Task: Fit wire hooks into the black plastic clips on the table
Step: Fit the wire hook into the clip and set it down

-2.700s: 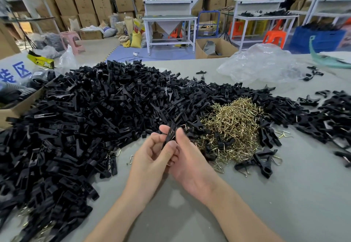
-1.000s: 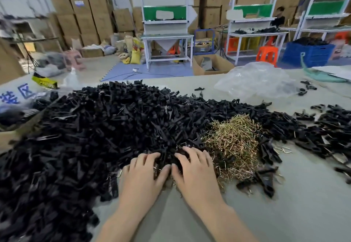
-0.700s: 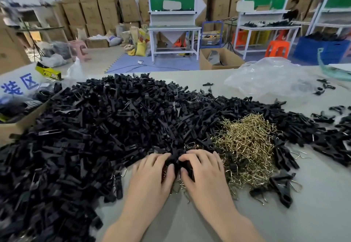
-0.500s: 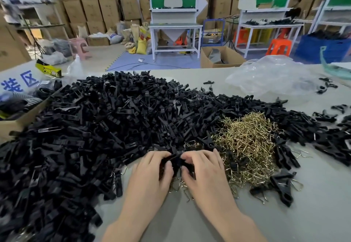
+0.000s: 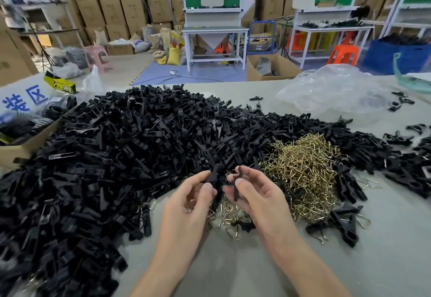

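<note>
Hands meet just above the grey table (image 5: pixel 384 261), at the near edge of the heap of black plastic clips (image 5: pixel 140 147). The left hand (image 5: pixel 189 201) pinches one black clip (image 5: pixel 215 177) between thumb and fingertips; the right hand (image 5: pixel 254 194) pinches a second clip piece (image 5: pixel 236 189). Brass wire hooks (image 5: pixel 303 163) lie heaped just beside them. Only a few hooked clips (image 5: pixel 342 224) lie finished nearby, so I judge nearly everything remains.

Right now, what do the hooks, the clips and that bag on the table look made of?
The hooks: thin bent metal wire with a shiny brass-coloured finish, probably plated; they glint in the light. The clips: moulded plastic, black, mostly matte with a slight sheen on the flat faces. The bag: thin clear plastic film, crinkled and see-through, with glossy highlights.
</note>
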